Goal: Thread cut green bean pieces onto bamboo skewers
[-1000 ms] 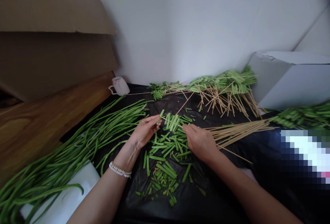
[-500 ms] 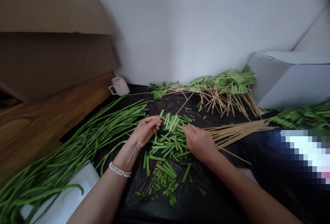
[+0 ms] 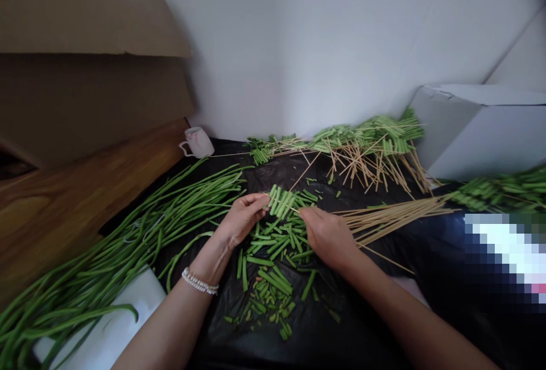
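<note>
Uncut long beans [image 3: 128, 233] lie at far left on black plastic sheeting [image 3: 341, 341]. Left hand [image 3: 243, 219] pinches narrow on a bamboo skewer [image 3: 295, 208] threaded with cut bean pieces [image 3: 279, 200], held just above a scatter of loose bean pieces [image 3: 273, 248]. Right hand [image 3: 328, 238] grips the skewer's other end, also narrow. Bare skewers [image 3: 392, 219] lie just beside it, bean-loaded skewers [image 3: 499, 196] far right

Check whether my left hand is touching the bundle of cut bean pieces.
Touching: in the head view, the fingertips of the left hand press against the end of the cut bean bundle.
</note>
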The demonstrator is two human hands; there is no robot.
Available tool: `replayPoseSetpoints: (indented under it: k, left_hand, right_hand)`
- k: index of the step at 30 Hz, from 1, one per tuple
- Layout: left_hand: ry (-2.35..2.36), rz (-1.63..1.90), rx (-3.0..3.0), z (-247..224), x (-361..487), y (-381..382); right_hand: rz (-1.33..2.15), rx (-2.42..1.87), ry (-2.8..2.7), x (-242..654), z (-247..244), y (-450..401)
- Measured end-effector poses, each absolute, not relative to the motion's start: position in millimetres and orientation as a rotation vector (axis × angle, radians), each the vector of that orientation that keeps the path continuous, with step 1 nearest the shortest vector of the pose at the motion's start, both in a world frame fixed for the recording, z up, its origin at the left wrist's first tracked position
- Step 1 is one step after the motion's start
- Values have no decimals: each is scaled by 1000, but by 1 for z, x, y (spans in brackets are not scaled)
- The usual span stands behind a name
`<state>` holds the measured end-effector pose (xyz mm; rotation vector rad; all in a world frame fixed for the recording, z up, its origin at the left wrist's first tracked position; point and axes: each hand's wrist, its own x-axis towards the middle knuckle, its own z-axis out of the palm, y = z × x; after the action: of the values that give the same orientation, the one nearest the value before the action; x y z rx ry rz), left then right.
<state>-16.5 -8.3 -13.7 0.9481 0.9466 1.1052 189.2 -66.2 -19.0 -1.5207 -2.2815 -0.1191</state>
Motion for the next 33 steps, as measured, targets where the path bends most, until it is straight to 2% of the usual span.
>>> replayPoseSetpoints:
  k: [11, 16, 24, 28, 33]
  left_hand:
    - [1014, 1111, 1159, -10, -11, -12]
    - [1064, 1333, 1153, -9, -18, -7]
    - [981, 1682, 734, -1, -41, 8]
    - [954, 1628, 706, 3, -39, 6]
    - [984, 1472, 688, 5, -33, 1]
  right_hand:
    - [-341, -1444, -2276, 191, -26, -63]
    - [-386, -1446, -2279, 200, -24, -58]
    - [-550, -1509, -2149, 223, -15, -46]
    - [-397, -1566, -2031, 226, -13, -45]
    - [189, -1427, -1623, 234, -6, -40]
